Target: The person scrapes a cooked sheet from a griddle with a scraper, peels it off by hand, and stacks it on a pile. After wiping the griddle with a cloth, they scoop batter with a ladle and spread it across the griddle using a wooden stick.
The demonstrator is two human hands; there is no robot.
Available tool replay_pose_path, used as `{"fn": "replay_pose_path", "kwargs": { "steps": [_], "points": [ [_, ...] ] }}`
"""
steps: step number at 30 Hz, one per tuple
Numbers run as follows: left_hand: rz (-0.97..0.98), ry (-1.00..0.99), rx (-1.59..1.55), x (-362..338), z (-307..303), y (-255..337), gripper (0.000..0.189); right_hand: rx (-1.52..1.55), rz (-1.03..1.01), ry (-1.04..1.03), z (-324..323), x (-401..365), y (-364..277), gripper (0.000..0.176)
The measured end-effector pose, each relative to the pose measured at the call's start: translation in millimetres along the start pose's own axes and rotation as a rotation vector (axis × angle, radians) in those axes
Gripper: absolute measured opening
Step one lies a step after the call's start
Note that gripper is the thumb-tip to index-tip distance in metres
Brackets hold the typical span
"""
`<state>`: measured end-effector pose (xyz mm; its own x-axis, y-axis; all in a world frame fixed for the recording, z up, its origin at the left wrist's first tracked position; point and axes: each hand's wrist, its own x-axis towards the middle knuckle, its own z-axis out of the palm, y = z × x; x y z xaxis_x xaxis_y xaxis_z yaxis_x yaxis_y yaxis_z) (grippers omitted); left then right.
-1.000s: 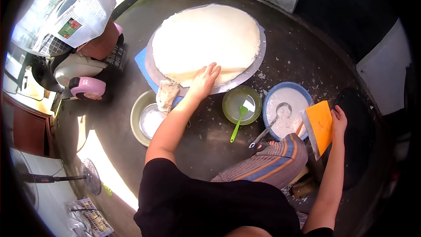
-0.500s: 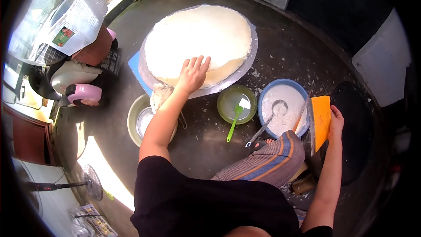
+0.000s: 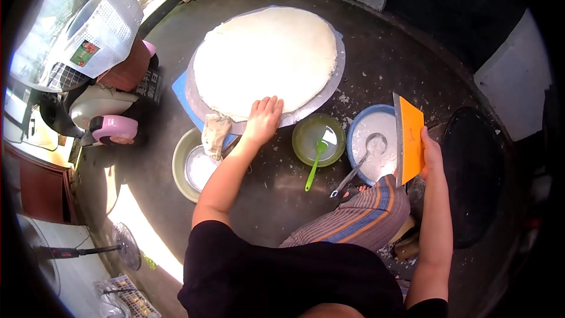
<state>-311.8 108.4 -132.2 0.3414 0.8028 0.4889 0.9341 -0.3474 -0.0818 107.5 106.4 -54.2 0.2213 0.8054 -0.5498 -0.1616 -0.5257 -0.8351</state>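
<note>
My left hand (image 3: 265,119) lies on the near edge of a wide round white sheet, which looks like dough (image 3: 265,59), its fingers stretched forward. Beneath the sheet is a grey round board (image 3: 321,97), its rim showing all round. In my right hand (image 3: 432,152) is an orange scraper (image 3: 411,138) with a metal edge, held upright beside a blue basin (image 3: 351,135). White batter or flour and a ladle (image 3: 359,168) are in that basin. Between my hands stands a green bowl (image 3: 298,150) with a green spatula (image 3: 315,168). A crumpled cloth (image 3: 215,134) hangs near my left wrist.
A pale bowl (image 3: 180,174) sits under the cloth. At right lies a large black round pan (image 3: 474,182). On the left are a scooter (image 3: 106,103) with a white plastic basket (image 3: 109,32) and a standing fan (image 3: 126,244). My knee (image 3: 359,212) is close to the basin.
My left hand has drawn back toward me to the sheet's near edge, where the tan strip no longer shows. My right hand has brought the orange scraper left and slightly up, beside the basin.
</note>
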Motion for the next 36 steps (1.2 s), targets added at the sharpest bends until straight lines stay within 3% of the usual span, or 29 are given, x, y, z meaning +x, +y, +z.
{"fn": "replay_pose_path", "kwargs": {
  "steps": [9,11,14,16,18,20,21,22,24,25,28,30,32,34,35,36],
  "points": [
    [-0.038,0.047,-0.083,5,4,5,0.032,0.091,0.044,-0.044,32,-10,3,0.039],
    [-0.088,-0.039,-0.072,6,1,9,0.035,0.173,0.068,-0.118,41,-18,-1,0.035],
    [-0.205,0.008,-0.095,20,-38,54,0.041,0.376,0.019,-0.285,54,-14,2,0.03],
    [-0.173,0.044,-0.521,23,-34,86,0.047,0.438,-0.008,-0.395,69,-9,6,0.031],
    [-0.587,-0.117,-1.813,36,-50,134,0.05,0.499,-0.034,-0.502,89,-10,6,0.033],
    [-0.773,-0.178,-2.216,50,-57,155,0.041,0.456,-0.069,-0.522,109,-17,6,0.036],
    [-0.939,-0.058,-2.261,56,-50,159,0.024,0.403,-0.114,-0.539,114,-15,9,0.039],
    [-0.939,-0.058,-2.262,60,-43,153,0.024,0.401,-0.114,-0.538,113,-16,8,0.039],
    [-1.127,0.094,-2.233,75,-21,133,0.014,-0.197,-0.313,-0.397,107,-17,4,0.047],
    [-1.169,0.17,-2.146,84,-13,122,0.013,-0.275,-0.423,-0.348,94,-3,16,0.048],
    [-1.306,0.395,-2.042,103,22,70,0.013,-0.354,-0.307,-0.305,34,21,37,0.039],
    [-1.373,0.524,-2.032,105,40,41,0.016,-0.409,-0.24,-0.113,-11,37,67,0.032],
    [-1.516,0.562,-2.041,102,59,20,0.022,-0.553,-0.358,-0.026,-77,85,142,0.031],
    [-1.528,0.522,-2.125,95,60,11,0.024,-0.728,-0.324,0.086,-105,82,182,0.033],
    [-1.405,0.588,-2.167,89,68,10,0.024,-0.923,-0.283,0.179,-112,78,202,0.04],
    [-1.398,0.583,-2.284,84,65,10,0.023,-0.938,-0.099,0.165,-101,56,190,0.052]
  ]
}}
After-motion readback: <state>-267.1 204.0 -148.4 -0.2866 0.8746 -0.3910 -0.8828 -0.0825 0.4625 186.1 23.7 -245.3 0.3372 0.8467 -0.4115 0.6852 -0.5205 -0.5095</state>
